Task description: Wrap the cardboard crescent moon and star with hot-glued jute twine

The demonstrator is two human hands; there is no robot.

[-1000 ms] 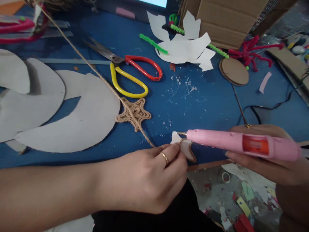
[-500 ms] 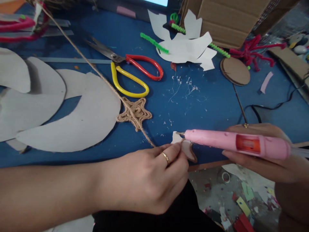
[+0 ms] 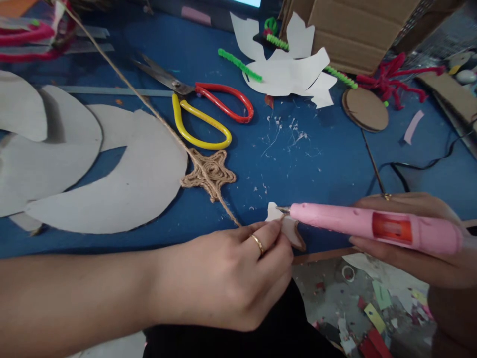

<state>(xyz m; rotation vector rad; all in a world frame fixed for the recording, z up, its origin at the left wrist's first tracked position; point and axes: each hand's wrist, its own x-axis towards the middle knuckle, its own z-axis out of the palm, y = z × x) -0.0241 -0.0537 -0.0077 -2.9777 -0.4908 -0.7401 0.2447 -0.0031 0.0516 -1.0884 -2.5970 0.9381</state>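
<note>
My left hand [image 3: 238, 273] pinches a small white cardboard cutout [image 3: 292, 232] edged with brown twine, over the table's front edge; my fingers hide part of its shape. The jute twine [image 3: 149, 107] runs from the upper left across the table down to those fingertips. In my right hand [image 3: 421, 263] is a pink glue gun [image 3: 346, 221], its metal tip pointing left and lying over the cutout's upper side. Just beyond my left hand, a twine-covered star [image 3: 210, 171] lies flat under the taut strand.
Scissors [image 3: 182, 89] with red and yellow handles lie open behind the star. Large grey-white cardboard crescents [image 3: 149, 174] overlap at left. White paper cutouts [image 3: 283, 74], green pipe cleaners [image 3: 238, 64], cardboard discs [image 3: 365, 109] and a cardboard box [image 3: 357, 30] stand farther back. Scraps litter the floor.
The glue gun's tip has shifted slightly right and down along the cutout, with my right hand moving right. My left hand keeps its pinch, almost still.
</note>
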